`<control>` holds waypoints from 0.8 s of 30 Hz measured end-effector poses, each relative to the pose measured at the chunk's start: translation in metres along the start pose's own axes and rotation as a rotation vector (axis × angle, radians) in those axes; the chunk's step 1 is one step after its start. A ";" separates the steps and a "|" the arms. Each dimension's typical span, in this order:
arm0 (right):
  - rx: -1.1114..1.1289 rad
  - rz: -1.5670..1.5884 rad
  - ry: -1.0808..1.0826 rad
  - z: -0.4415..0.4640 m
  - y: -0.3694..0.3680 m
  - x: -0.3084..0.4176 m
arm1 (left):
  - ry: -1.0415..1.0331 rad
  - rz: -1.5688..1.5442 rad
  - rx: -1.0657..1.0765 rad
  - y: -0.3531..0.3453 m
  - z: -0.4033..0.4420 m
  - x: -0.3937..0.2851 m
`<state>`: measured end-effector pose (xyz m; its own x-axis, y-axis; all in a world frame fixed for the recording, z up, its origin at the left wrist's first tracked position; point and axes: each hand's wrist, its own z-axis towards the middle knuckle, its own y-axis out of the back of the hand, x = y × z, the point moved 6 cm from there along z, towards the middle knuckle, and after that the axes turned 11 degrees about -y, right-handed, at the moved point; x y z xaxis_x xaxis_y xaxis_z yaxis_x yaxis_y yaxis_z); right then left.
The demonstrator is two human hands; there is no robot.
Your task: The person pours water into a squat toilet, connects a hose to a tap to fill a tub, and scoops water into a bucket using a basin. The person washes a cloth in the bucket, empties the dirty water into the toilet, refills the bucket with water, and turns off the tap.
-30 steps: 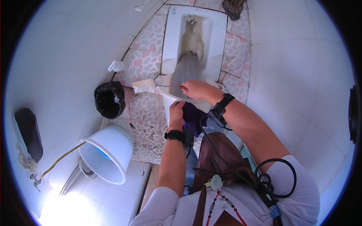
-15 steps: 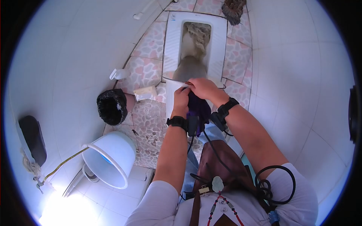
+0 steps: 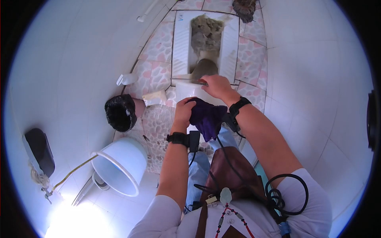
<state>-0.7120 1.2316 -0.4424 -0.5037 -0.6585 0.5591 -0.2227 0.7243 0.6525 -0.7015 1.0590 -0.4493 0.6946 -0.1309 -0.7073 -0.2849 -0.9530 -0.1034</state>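
Observation:
A dark purple cloth (image 3: 208,118) hangs from my left hand (image 3: 183,112), whose fingers are closed on its edge. My right hand (image 3: 216,86) grips the rim or handle of a white bucket (image 3: 189,90), which is tipped away from me. Grey, murky water (image 3: 204,68) pours from it into the white squat toilet (image 3: 180,47). Dirty grey water fills much of the toilet's basin. My right hand hides part of the bucket's far rim.
A bin with a black bag (image 3: 120,113) and a large pale blue tub (image 3: 119,166) stand at the left. A packet (image 3: 154,98) and a white bottle (image 3: 126,79) lie near the left wall. A mop head (image 3: 245,9) rests at the upper right.
The bucket has tipped further and its water has shrunk to a smaller pool near the lip. The basin has filled. My left hand has moved away from my right, drawing the cloth up and left.

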 end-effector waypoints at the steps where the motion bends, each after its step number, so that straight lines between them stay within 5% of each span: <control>1: -0.014 0.000 0.006 0.001 0.000 0.000 | -0.012 0.009 -0.007 0.006 -0.012 -0.002; 6: 0.011 -0.117 0.061 -0.006 -0.004 0.006 | 0.007 0.071 -0.107 0.051 -0.070 0.012; 9: -0.023 -0.212 0.016 -0.003 -0.004 0.001 | 0.000 0.372 -0.069 0.068 -0.111 0.012; 16: -0.204 -0.134 -0.052 0.029 0.013 -0.028 | 0.000 0.527 0.157 0.068 -0.194 -0.017; 18: -0.110 -0.118 -0.070 0.049 0.025 -0.038 | 0.197 0.519 0.328 0.061 -0.214 -0.026; 22: -0.047 -0.072 -0.014 0.079 0.040 -0.048 | -0.108 0.409 0.512 0.048 -0.238 -0.051; 24: -0.039 -0.053 0.017 0.094 0.042 -0.057 | -0.100 0.457 0.532 0.052 -0.248 -0.052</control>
<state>-0.7717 1.3191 -0.4948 -0.4774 -0.6996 0.5317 -0.2164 0.6801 0.7005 -0.5888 0.9487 -0.2440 0.3717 -0.4364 -0.8194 -0.8354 -0.5421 -0.0903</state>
